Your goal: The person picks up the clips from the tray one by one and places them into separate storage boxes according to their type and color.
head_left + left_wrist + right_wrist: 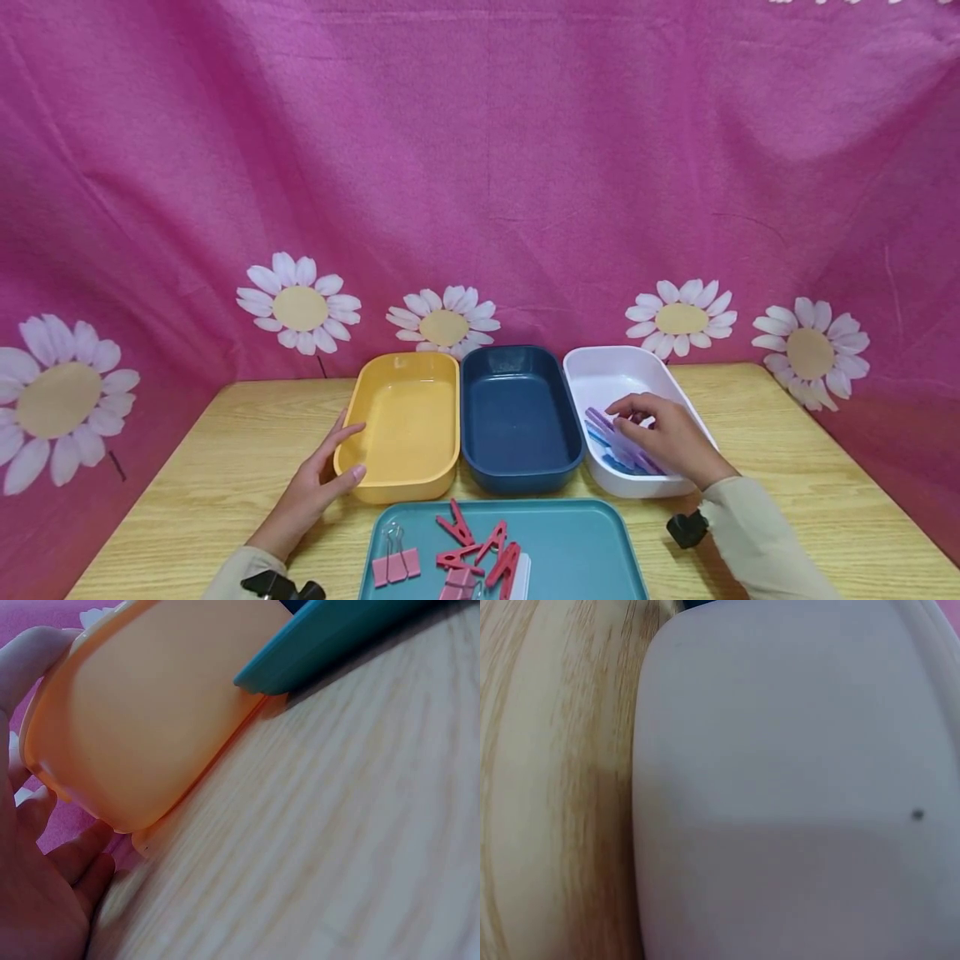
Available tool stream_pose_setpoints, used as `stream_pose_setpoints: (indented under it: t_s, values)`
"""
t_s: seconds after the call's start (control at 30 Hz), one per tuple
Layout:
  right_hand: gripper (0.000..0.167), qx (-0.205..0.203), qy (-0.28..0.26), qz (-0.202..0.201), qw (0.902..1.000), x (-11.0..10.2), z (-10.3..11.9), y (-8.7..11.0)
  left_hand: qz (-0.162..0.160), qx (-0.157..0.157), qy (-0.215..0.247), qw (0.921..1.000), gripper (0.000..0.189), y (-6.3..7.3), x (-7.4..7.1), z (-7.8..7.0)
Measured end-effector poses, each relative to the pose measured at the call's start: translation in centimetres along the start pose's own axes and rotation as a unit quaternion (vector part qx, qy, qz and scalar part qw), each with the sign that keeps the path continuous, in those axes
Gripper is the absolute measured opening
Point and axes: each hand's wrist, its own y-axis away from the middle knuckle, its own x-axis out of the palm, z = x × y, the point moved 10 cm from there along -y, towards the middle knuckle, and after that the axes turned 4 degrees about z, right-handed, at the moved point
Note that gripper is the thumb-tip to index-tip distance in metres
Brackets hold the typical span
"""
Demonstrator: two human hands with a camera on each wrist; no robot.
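Note:
My left hand (pixel 311 483) rests against the left side of a yellow bin (pixel 397 482), fingers spread and relaxed. The index fingertip and thumb reach its rim, and the other fingers lie by the outer wall in the left wrist view. Over a white bin (pixel 626 367), my right hand (pixel 671 433) has loosely bent fingers. Below its thumb and index finger lie slim purple strips (pixel 598 417) and blue pieces (pixel 618 465), partly hidden by the hand. The right wrist view shows only the outer wall of the white bin (pixel 780 750) and the table.
A dark blue bin (pixel 517 479) stands between the other two. In front, a teal tray (pixel 577 542) carries several red clothespins (pixel 455 525), pink binder clips (pixel 396 567) and a white flat piece (pixel 522 575). Behind the wooden table (pixel 180 475) hangs a pink flowered cloth (pixel 487 167).

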Motion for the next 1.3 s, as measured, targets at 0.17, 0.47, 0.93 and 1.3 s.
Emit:
stream_pose_setpoints:
  t_s: [0.17,0.47,0.93,1.3]
  values:
    - [0.016,0.009,-0.006,0.005,0.9999,0.0,-0.1,0.0,0.000,-0.006,-0.004,1.0000,0.056,0.0,0.0,0.1]
    - [0.017,0.020,-0.002,0.005,0.9998,0.0,-0.5,-0.2,-0.001,0.005,-0.004,1.0000,0.056,-0.2,0.0,0.1]
    - [0.018,-0.012,-0.014,-0.046,0.9988,-0.8,0.6,0.0,0.001,0.000,0.008,1.0000,0.057,0.3,0.0,0.2]
    - [0.013,-0.061,-0.023,-0.076,0.9950,-1.7,2.4,0.3,0.001,-0.006,-0.004,1.0000,0.056,0.0,0.0,0.1]
